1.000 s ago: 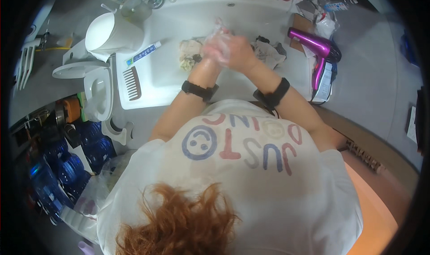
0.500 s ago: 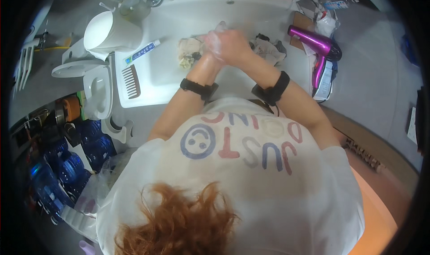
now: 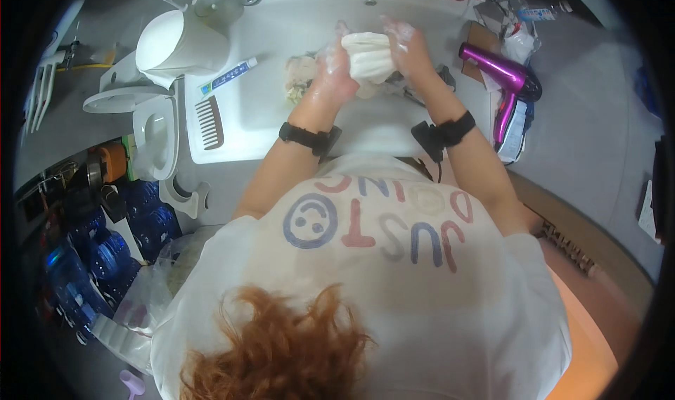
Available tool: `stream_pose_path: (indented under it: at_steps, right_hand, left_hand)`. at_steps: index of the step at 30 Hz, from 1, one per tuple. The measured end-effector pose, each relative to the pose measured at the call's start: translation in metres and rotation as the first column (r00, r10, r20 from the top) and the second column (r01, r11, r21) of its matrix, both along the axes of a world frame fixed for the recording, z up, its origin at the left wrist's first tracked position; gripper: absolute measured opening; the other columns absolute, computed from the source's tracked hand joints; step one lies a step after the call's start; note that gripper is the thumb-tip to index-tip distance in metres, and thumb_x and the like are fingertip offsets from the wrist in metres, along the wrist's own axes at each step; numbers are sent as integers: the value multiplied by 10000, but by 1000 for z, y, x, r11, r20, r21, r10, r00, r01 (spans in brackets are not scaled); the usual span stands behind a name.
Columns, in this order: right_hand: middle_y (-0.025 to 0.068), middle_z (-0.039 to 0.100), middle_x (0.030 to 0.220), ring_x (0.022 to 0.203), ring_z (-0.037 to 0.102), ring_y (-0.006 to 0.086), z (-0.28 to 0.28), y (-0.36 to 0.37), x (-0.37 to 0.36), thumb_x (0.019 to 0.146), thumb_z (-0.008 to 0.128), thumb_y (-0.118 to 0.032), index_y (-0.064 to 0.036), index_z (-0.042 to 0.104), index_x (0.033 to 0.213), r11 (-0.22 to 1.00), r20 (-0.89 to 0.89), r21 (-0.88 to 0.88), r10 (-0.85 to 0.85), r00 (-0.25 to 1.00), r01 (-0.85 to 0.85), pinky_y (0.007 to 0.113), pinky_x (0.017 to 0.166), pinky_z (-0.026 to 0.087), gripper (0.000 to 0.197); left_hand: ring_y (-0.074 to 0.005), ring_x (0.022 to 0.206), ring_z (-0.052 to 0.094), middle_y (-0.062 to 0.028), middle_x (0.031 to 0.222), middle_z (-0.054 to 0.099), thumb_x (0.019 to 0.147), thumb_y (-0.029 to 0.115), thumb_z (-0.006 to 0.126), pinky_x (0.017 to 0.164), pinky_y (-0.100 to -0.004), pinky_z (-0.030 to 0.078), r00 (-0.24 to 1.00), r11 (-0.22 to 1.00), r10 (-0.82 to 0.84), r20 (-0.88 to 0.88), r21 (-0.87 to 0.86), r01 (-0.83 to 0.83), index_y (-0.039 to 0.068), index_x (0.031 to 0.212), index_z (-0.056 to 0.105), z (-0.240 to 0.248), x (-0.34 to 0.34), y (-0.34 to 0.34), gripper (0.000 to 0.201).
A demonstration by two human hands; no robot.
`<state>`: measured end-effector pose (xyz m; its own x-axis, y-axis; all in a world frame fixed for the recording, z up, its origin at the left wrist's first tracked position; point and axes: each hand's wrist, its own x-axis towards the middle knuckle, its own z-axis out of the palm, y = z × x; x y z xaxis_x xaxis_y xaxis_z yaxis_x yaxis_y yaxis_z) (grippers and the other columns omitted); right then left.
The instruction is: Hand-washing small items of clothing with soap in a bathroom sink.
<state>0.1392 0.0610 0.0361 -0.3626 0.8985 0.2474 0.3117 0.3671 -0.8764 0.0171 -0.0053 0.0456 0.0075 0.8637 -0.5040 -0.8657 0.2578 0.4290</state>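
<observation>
Over the white sink (image 3: 264,122), a wet white cloth (image 3: 369,57) is stretched between my two soapy hands. At its left edge, my left hand (image 3: 337,73) is closed on the cloth, with suds on the fingers. My right hand (image 3: 413,52) grips the opposite edge, its foamy fingertips pointing away from me. Below and left of the cloth lies a crumpled beige fabric piece (image 3: 299,73) in the basin. More bunched grey and dark fabric (image 3: 444,78) shows partly behind my right wrist. Both wrists wear black straps.
On the sink's left rim lie a brown wide-tooth comb (image 3: 209,122) and a toothpaste tube (image 3: 228,76), beside a white bucket (image 3: 184,45). A toilet (image 3: 156,133) stands further left. At right are a purple hair dryer (image 3: 505,73) and a plastic bottle (image 3: 538,13).
My hands were clasped together in foam. They have moved apart, the right one outward, and the white cloth now shows spread between them.
</observation>
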Motion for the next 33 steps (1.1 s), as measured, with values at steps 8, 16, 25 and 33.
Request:
stream_pose_path:
  at_steps: [8,16,25,33]
  right_hand:
    - [176,595,802,706,551,250,37,3,-7,849,500,-248,16,543,903,944,201,-225,287,937,-241,324,681,434,272]
    - [157,579,780,720,583,235,49,53,21,852,503,-274,21,517,953,898,283,358,156,946,-255,347,660,478,312]
    - [155,599,715,609,604,288,22,-42,-24,845,479,-284,-24,519,874,995,186,83,38,982,-54,369,595,494,265]
    - [142,608,796,709,587,314,-31,-26,-25,701,560,-255,-106,577,1004,935,589,215,106,801,-282,397,615,472,339]
  left_hand:
    - [-213,971,538,-89,1044,559,882,488,387,826,-379,446,999,997,-41,15,60,40,37,1082,488,-7,-10,5,503]
    - [-142,892,552,-45,983,598,803,322,576,709,-252,431,524,911,-282,-804,-52,410,42,1086,537,-34,-18,-17,400]
    - [-156,833,561,-73,998,567,865,317,490,652,-307,464,998,997,0,-66,-71,-5,95,1032,534,-78,2,-3,282]
    - [-134,658,558,-14,780,578,895,360,409,498,-262,443,967,942,-139,-213,-329,63,122,921,541,-49,15,-11,273]
